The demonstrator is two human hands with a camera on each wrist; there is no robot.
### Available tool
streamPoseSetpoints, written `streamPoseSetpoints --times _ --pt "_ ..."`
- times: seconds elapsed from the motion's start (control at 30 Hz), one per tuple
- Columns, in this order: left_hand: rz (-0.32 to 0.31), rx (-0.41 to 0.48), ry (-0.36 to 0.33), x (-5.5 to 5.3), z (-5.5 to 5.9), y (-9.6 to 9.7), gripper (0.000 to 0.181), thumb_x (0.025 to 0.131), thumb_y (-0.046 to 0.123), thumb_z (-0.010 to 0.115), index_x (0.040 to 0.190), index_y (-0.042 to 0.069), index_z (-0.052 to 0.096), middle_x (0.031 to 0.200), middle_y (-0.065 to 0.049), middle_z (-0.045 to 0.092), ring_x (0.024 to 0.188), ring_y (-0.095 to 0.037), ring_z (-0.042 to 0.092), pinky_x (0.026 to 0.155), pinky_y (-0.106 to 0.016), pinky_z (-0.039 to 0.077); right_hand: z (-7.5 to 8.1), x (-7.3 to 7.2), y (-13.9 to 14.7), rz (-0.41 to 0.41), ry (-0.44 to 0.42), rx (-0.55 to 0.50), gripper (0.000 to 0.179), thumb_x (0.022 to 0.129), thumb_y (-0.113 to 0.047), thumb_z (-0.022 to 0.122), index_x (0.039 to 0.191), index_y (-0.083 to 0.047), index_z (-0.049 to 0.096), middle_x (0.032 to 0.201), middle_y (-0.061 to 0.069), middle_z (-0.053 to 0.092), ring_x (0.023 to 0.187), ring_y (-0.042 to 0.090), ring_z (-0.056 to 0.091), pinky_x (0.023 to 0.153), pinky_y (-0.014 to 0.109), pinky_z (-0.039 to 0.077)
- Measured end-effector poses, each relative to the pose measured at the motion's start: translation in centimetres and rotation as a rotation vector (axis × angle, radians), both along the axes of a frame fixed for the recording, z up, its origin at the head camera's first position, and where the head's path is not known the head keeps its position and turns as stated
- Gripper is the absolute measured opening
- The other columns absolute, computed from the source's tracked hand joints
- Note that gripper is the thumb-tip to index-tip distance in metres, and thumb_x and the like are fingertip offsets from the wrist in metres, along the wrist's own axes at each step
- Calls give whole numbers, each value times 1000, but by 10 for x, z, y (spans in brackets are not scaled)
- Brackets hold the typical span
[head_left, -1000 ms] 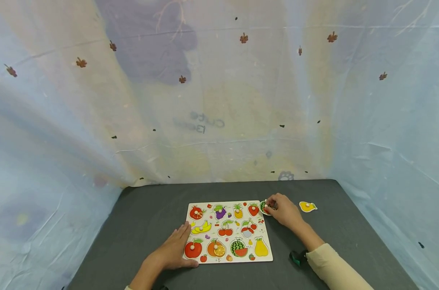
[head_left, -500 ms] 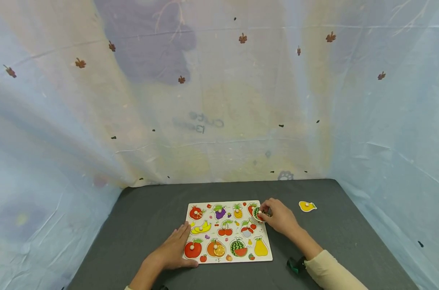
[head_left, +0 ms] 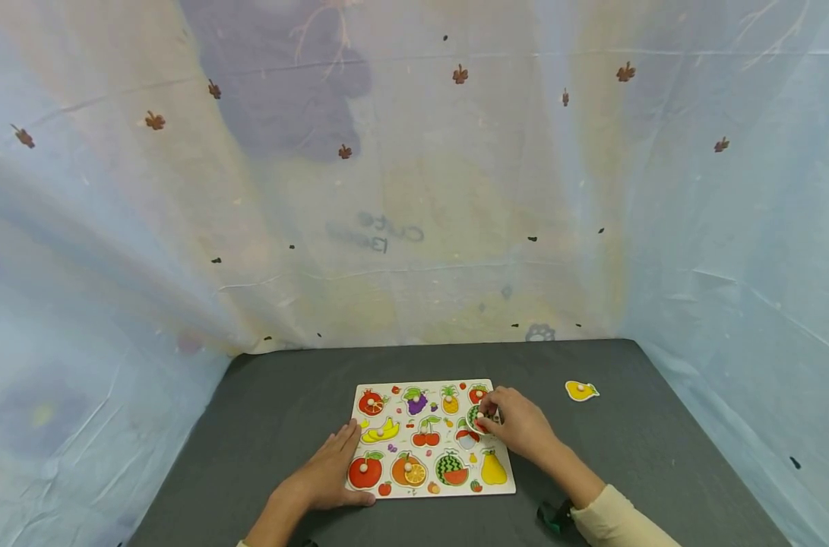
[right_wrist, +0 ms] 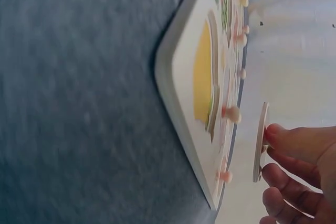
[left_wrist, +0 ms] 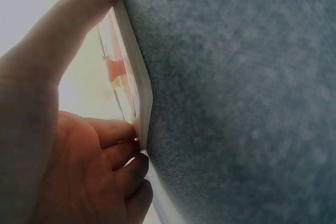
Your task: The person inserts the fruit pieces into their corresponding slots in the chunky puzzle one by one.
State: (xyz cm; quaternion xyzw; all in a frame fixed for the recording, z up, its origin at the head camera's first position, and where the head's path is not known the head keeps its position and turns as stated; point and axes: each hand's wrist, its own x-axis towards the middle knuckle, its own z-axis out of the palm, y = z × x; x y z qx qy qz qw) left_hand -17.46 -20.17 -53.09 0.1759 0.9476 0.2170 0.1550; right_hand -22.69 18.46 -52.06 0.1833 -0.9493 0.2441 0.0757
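A white fruit knob-puzzle board point(head_left: 506, 488) lies on the dark table. My left hand point(head_left: 328, 467) rests along its left edge, fingers extended, thumb at the near corner. My right hand point(head_left: 520, 423) pinches the knob of a round watermelon puzzle piece point(head_left: 473, 418). In the right wrist view the watermelon piece point(right_wrist: 260, 145) is held up on edge, apart from the board. Knobless watermelon point(head_left: 451, 468) and pear point(head_left: 493, 467) recesses show at the board's near right. A yellow pear piece point(head_left: 581, 390) lies on the table to the right.
Several knobbed fruit pieces, such as the apple point(head_left: 365, 471), orange point(head_left: 409, 469) and bananas point(head_left: 381, 431), sit in the board. A dark strap-like item point(head_left: 554, 516) is by the right wrist. Patterned curtains point(head_left: 414, 190) enclose the dark table point(head_left: 250, 425).
My right hand has carried the watermelon piece from beside the board's far right corner leftward and nearer, over the board's right part. The left hand and the pear piece stay put.
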Motion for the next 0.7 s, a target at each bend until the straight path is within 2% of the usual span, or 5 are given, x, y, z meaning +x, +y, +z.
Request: streamPoseSetpoints --times 0.37,0.7 --pt "-7 3 13 0 -1 0 126 78 54 93 166 -8 26 175 -24 22 162 -43 23 131 -62 20 4 13 -14 49 -15 -4 18 94 -28 86 90 -26 69 88 -11 60 80 9 53 66 26 47" --pt "-2 -1 4 -1 -3 -1 127 78 56 93 166 -7 26 175 -24 22 162 -43 23 131 -61 19 1 19 -24 94 -4 15 19 93 -30 87 90 -27 69 84 -12 59 78 4 49 65 25 45"
